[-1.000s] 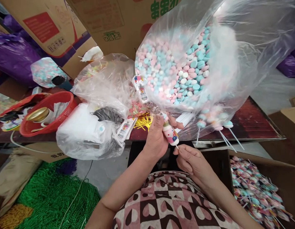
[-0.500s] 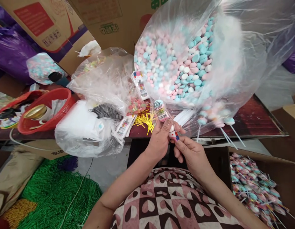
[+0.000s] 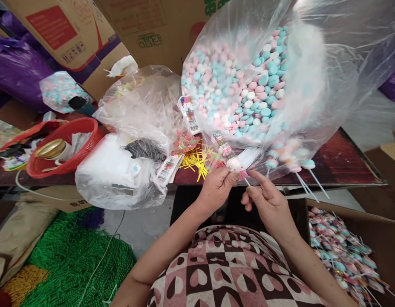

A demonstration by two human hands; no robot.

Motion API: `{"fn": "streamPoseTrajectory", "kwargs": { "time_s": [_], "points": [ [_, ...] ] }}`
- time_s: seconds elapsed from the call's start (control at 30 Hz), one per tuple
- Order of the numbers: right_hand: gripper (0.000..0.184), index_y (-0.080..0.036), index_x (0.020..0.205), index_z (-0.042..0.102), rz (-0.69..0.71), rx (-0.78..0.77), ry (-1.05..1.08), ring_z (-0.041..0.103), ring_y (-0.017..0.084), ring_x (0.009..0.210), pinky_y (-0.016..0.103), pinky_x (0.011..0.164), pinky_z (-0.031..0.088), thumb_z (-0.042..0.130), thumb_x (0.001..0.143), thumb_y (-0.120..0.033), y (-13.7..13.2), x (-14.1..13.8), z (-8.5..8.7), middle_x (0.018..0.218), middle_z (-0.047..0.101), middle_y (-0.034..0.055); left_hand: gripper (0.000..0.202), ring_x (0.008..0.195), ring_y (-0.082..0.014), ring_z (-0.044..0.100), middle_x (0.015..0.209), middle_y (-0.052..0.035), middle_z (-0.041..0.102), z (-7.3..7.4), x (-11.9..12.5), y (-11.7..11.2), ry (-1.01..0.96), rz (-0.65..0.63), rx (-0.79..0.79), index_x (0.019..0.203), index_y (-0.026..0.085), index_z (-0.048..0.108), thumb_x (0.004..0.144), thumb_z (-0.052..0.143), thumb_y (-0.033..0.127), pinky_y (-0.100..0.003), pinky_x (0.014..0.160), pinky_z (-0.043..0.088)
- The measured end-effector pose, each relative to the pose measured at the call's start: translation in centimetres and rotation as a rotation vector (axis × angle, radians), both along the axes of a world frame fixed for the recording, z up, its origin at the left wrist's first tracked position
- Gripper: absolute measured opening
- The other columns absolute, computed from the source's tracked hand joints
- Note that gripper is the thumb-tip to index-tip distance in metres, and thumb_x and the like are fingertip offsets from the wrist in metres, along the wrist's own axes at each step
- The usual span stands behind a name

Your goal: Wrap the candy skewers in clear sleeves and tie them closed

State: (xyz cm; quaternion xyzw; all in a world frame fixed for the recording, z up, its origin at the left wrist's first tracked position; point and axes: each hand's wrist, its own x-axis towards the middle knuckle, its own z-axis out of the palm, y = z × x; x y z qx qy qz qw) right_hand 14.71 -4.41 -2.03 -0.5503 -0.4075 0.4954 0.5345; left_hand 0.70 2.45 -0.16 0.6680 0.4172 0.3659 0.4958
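A marshmallow lollipop (image 3: 234,163) in a clear printed wrapper is held just over the table's front edge, its wrapped end pointing away from me. My left hand (image 3: 218,185) pinches the lower part of the wrapper between thumb and fingers. At the bottom, my right hand (image 3: 264,194) is closed around the short white stick (image 3: 246,181), thumb against forefinger. The barcode part of the wrapper (image 3: 222,144) stretches up towards the large bag. Beside my left hand lie yellow twist ties (image 3: 194,163) and a cluster of small red and green sweets (image 3: 185,143).
A big clear bag of pastel marshmallows (image 3: 261,89) fills the back. Unwrapped marshmallow sticks (image 3: 307,164) overhang the right edge, above a carton of wrapped lollipops (image 3: 341,256). Printed wrappers (image 3: 167,169), white sticks (image 3: 248,157) and a red basket (image 3: 88,147) are also on the table.
The lollipop and wrapper have tilted away and lowered slightly to the right. My left hand has slid down the wrapper, and my right hand has shifted right, uncovering the white stick.
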Motion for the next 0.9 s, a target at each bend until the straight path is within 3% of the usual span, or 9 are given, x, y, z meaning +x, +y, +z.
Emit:
{"fn": "streamPoseTrajectory", "kwargs": {
  "time_s": [0.13, 0.3, 0.43, 0.6, 0.67, 0.77, 0.9],
  "points": [
    [0.059, -0.020, 0.144, 0.042, 0.008, 0.027, -0.126, 0.051, 0.011, 0.047, 0.025, 0.049, 0.045, 0.054, 0.091, -0.042, -0.1, 0.1, 0.2, 0.060, 0.060, -0.0050, 0.041, 0.061, -0.0134, 0.039, 0.062, 0.0013, 0.044, 0.0, 0.1, 0.1, 0.053, -0.023, 0.061, 0.064, 0.020, 0.045, 0.092, 0.043, 0.050, -0.028, 0.061, 0.030],
    [0.052, -0.020, 0.139, 0.051, 0.010, 0.076, -0.123, 0.047, 0.010, 0.046, 0.025, 0.048, 0.044, 0.053, 0.091, -0.040, 0.4, -0.8, 0.2, 0.058, 0.054, -0.0057, 0.042, 0.062, -0.0146, 0.039, 0.062, 0.0003, 0.045, -0.6, 0.5, -0.3, 0.078, -0.024, 0.147, 0.063, 0.020, 0.044, 0.091, 0.042, 0.051, -0.030, 0.063, 0.031],
    [0.041, -0.021, 0.128, 0.061, -0.002, 0.130, -0.120, 0.047, 0.010, 0.046, 0.024, 0.048, 0.044, 0.053, 0.091, -0.036, 0.5, -1.4, -0.4, 0.058, 0.054, -0.0052, 0.037, 0.067, -0.0136, 0.045, 0.068, 0.0003, 0.051, -0.8, -0.2, -0.7, -0.038, -0.043, -0.035, 0.073, 0.019, 0.053, 0.091, 0.046, 0.050, -0.028, 0.068, 0.037],
    [0.038, -0.023, 0.127, 0.063, -0.005, 0.169, -0.197, 0.048, 0.009, 0.048, 0.025, 0.050, 0.047, 0.053, 0.091, -0.034, 0.1, -1.7, -0.9, 0.062, 0.057, -0.0042, 0.045, 0.085, -0.0161, 0.057, 0.092, -0.0039, 0.064, 0.3, -0.7, -0.4, -0.524, 0.057, -0.354, 0.097, 0.019, 0.059, 0.081, 0.059, 0.061, -0.029, 0.080, 0.044],
    [0.038, -0.024, 0.127, 0.062, 0.012, 0.178, -0.217, 0.048, 0.009, 0.048, 0.025, 0.050, 0.047, 0.052, 0.091, -0.034, 0.0, -1.9, -1.0, 0.062, 0.057, -0.0040, 0.050, 0.082, -0.0170, 0.061, 0.088, -0.0044, 0.066, 1.0, -0.5, -0.2, -0.646, 0.038, -0.484, 0.104, 0.020, 0.059, 0.076, 0.065, 0.060, -0.030, 0.074, 0.047],
    [0.037, -0.023, 0.126, 0.063, 0.045, 0.164, -0.222, 0.049, 0.009, 0.048, 0.025, 0.050, 0.047, 0.051, 0.092, -0.035, -0.2, -2.3, -0.9, 0.061, 0.056, -0.0038, 0.052, 0.072, -0.0174, 0.062, 0.066, 0.0009, 0.060, 1.3, 0.1, -0.2, -0.727, 0.034, -0.614, 0.108, 0.020, 0.059, 0.068, 0.078, 0.047, -0.026, 0.057, 0.047],
    [0.032, -0.020, 0.115, 0.067, 0.066, 0.095, -0.162, 0.050, 0.010, 0.046, 0.025, 0.048, 0.047, 0.054, 0.091, -0.038, -0.2, -3.2, -0.7, 0.059, 0.057, -0.0036, 0.047, 0.051, -0.0125, 0.056, 0.057, 0.0050, 0.050, 0.6, 0.5, -0.9, -0.750, 0.015, -0.675, 0.102, 0.018, 0.061, 0.069, 0.077, 0.046, -0.022, 0.038, 0.042]
  ]
}}
